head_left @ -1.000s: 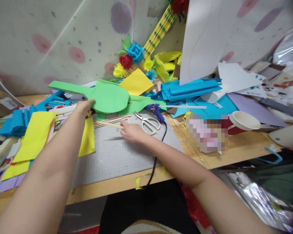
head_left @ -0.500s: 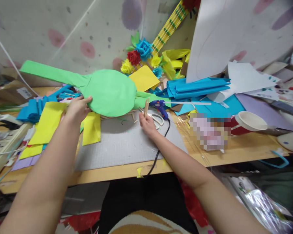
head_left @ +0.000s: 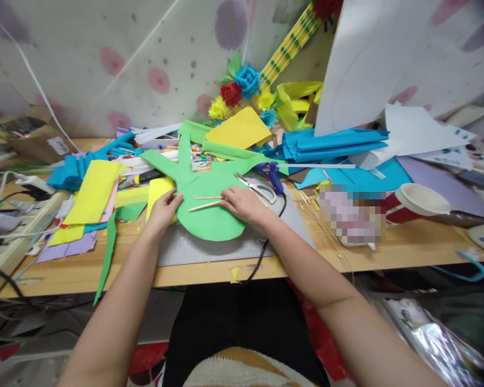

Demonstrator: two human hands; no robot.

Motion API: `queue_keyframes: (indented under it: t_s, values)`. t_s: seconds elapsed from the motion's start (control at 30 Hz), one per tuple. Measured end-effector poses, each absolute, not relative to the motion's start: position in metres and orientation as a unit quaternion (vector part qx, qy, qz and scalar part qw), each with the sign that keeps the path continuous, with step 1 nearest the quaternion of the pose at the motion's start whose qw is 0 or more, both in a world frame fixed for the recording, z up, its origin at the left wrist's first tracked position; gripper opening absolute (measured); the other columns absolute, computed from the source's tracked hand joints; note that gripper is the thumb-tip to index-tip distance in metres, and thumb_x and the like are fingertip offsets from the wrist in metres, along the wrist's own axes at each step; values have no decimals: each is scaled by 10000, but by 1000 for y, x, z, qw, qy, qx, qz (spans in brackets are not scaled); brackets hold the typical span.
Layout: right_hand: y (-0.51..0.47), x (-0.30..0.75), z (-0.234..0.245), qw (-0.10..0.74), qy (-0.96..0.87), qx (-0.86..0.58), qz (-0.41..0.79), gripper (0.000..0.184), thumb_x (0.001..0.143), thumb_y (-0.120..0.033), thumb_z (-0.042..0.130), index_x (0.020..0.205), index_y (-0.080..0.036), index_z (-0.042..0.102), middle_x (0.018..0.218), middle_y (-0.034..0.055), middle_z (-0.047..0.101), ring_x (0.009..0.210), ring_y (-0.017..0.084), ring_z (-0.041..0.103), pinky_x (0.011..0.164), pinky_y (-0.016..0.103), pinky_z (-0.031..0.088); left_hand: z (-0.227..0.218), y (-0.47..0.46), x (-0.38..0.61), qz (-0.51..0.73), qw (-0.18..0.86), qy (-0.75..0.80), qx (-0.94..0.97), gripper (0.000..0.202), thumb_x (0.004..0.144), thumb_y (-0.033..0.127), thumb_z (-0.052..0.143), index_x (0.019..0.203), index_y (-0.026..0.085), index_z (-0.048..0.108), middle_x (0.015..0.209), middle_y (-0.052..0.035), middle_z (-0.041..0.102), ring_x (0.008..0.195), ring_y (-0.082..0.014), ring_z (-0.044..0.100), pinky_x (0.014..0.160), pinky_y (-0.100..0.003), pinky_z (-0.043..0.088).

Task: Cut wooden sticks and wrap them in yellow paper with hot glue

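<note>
A green paper cut-out (head_left: 210,215) with a rounded body lies flat on the grey cutting mat (head_left: 201,250) in front of me. My left hand (head_left: 164,210) grips its left edge between thumb and fingers. My right hand (head_left: 244,204) rests on its right side and pinches two thin wooden sticks (head_left: 205,202) that lie across the green paper. White-handled scissors (head_left: 258,188) and a blue glue gun (head_left: 271,173) sit just behind my right hand.
Yellow paper sheets (head_left: 92,191), blue crepe folds (head_left: 331,144) and paper flowers (head_left: 242,91) crowd the back of the wooden table (head_left: 407,247). A white cup (head_left: 417,200) stands at right. A power strip with cables (head_left: 8,220) lies at left. A black cord hangs over the front edge.
The green cut-out came down from being held up at the back and now lies flat on the mat. My right hand brought the sticks down onto it.
</note>
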State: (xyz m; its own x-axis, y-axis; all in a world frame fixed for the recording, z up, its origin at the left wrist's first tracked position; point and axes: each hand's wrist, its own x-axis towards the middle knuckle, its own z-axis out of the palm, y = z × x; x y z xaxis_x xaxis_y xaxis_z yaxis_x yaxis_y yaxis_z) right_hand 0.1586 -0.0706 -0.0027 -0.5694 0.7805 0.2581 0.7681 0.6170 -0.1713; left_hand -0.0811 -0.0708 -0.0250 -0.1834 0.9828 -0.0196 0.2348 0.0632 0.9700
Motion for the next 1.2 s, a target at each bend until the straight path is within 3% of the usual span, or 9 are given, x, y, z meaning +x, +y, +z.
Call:
queue_keyframes:
  t_s: [0.13, 0.27, 0.53, 0.63, 0.73, 0.9, 0.97, 1.07, 1.2]
  values:
    - [-67, 162, -7, 172, -906, -387, 13, 301, 905, -381, 350, 964, -174, 560, 886, 75, 549, 826, 175, 471, 698, 268, 314, -31, -63, -77, 511, 365, 605, 489, 526, 726, 273, 579, 1233, 164, 493, 1250, -122, 539, 1086, -211, 550, 938, -362, 425]
    - [-65, 168, -1, 186, -916, -352, 42, 284, 909, -340, 349, 964, -168, 569, 880, 76, 540, 816, 168, 464, 705, 267, 329, -23, -54, -76, 523, 405, 567, 491, 542, 636, 157, 596, 1175, 139, 544, 1229, -115, 561, 1145, -222, 510, 1000, -374, 368]
    - [-69, 165, -4, 206, -917, -342, 21, 386, 919, -397, 276, 1056, -180, 565, 927, 93, 536, 834, 183, 452, 739, 304, 337, 4, -10, -73, 427, 510, 519, 536, 515, 573, 144, 623, 1087, 167, 610, 1159, -79, 615, 1073, -249, 555, 958, -432, 396]
    - [-74, 158, -14, 197, -914, -355, 6, 385, 920, -392, 274, 1076, -183, 557, 943, 97, 533, 849, 192, 445, 749, 316, 330, -1, 3, -66, 416, 425, 538, 598, 495, 634, 145, 592, 1129, 151, 576, 1176, -101, 597, 1073, -223, 550, 948, -391, 404]
    - [-80, 155, -16, 193, -908, -371, 12, 382, 902, -415, 325, 1100, -176, 546, 963, 102, 529, 873, 205, 442, 756, 325, 329, -1, -1, -66, 442, 235, 559, 661, 439, 711, 190, 561, 1148, 147, 547, 1196, -118, 562, 1058, -205, 537, 919, -360, 418]
    - [-79, 164, -6, 204, -902, -369, 92, 349, 908, -385, 330, 1085, -183, 553, 999, 98, 537, 919, 199, 452, 809, 322, 344, 11, -55, -69, 456, -11, 504, 733, 175, 761, 299, 543, 876, 177, 594, 974, -80, 564, 994, -193, 508, 918, -352, 389]
    - [-74, 170, -4, 210, -899, -360, 132, 304, 906, -353, 352, 1053, -192, 564, 997, 89, 541, 939, 188, 457, 823, 306, 351, 12, -83, -65, 397, -13, 461, 794, 204, 738, 370, 565, 814, 182, 583, 944, -88, 552, 957, -213, 499, 883, -371, 390]
    - [-68, 176, -3, 213, -897, -353, 160, 245, 866, -363, 452, 981, -192, 583, 970, 79, 545, 933, 184, 461, 816, 294, 359, 8, -114, -55, 212, 56, 353, 910, 247, 713, 403, 590, 859, 203, 601, 927, -81, 573, 896, -211, 508, 826, -357, 396]
    - [-66, 178, -2, 210, -896, -352, 170, 195, 834, -349, 512, 881, -177, 591, 902, 69, 555, 885, 176, 463, 778, 281, 356, 8, -123, -42, 153, 58, 322, 932, 187, 795, 334, 502, 863, 209, 623, 902, -75, 591, 868, -193, 513, 776, -329, 383]
